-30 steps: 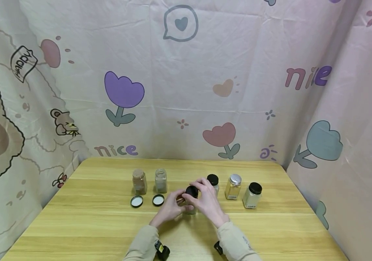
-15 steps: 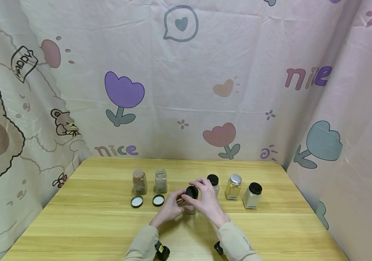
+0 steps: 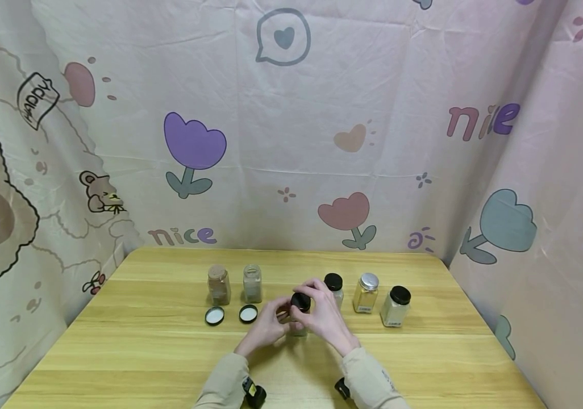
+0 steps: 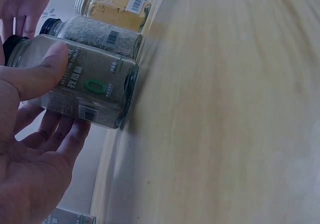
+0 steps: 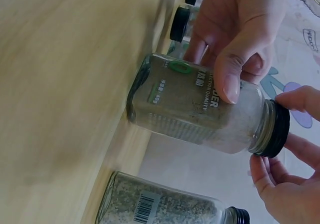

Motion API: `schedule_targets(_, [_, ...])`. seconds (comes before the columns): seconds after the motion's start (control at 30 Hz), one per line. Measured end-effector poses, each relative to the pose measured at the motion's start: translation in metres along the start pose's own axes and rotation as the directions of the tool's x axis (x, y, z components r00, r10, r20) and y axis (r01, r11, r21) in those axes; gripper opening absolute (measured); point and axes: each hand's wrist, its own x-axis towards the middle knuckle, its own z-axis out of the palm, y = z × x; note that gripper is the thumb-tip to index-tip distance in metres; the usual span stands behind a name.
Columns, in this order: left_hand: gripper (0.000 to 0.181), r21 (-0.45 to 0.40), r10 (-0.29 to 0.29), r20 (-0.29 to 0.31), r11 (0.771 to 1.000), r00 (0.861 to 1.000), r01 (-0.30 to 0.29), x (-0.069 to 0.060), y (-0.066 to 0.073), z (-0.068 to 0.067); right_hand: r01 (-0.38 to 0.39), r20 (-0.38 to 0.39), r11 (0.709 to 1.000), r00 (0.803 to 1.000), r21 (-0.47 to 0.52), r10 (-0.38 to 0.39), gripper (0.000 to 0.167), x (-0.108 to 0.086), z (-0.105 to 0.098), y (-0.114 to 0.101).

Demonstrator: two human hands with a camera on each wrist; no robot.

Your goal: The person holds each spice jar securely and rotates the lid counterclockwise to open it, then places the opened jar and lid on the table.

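Jar (image 5: 185, 106): clear smooth glass, square-sided, fine grey-brown powder, round black lid (image 5: 278, 129) on the neck. Upright on the wood-grain surface (image 3: 117, 363), about midway between left and right edges, between both hands. Left hand (image 3: 270, 325) partly closed round the jar's body, thumb on the printed face; right hand (image 3: 322, 309) above, thumb and fingers pinching the lid's rim. Brown jar (image 3: 219, 289) nearer the left edge; silver-capped yellow jar (image 3: 365, 296) toward the right.
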Motion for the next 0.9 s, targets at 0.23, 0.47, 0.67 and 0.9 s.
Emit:
schedule_targets(0.23, [0.041,-0.008,-0.028,-0.018,1.0,0.999,0.028,-0.0002,0.0011,0.0009,-0.032,-0.023,0.998,0.999,-0.061,0.031,0.045,-0.0019,0.0015,-0.0022])
schedule_targets(0.47, [0.038,0.008,-0.015,-0.013,1.0,1.0,0.015,-0.0007,0.0014,0.0004,-0.022,-0.054,0.995,0.998,-0.101,0.017,0.036,-0.0019,0.0037,-0.0016])
schedule_targets(0.67, [0.044,-0.004,-0.009,-0.011,1.0,1.0,0.008,-0.0012,0.0001,-0.0005,-0.018,-0.017,0.999,1.0,-0.029,0.018,0.033,-0.0008,0.0014,-0.0022])
schedule_targets(0.9, [0.04,-0.003,-0.013,-0.018,1.0,1.0,0.013,-0.0011,-0.0005,0.0012,-0.015,-0.019,0.996,1.0,-0.085,0.013,0.041,-0.0024,0.0013,-0.0023])
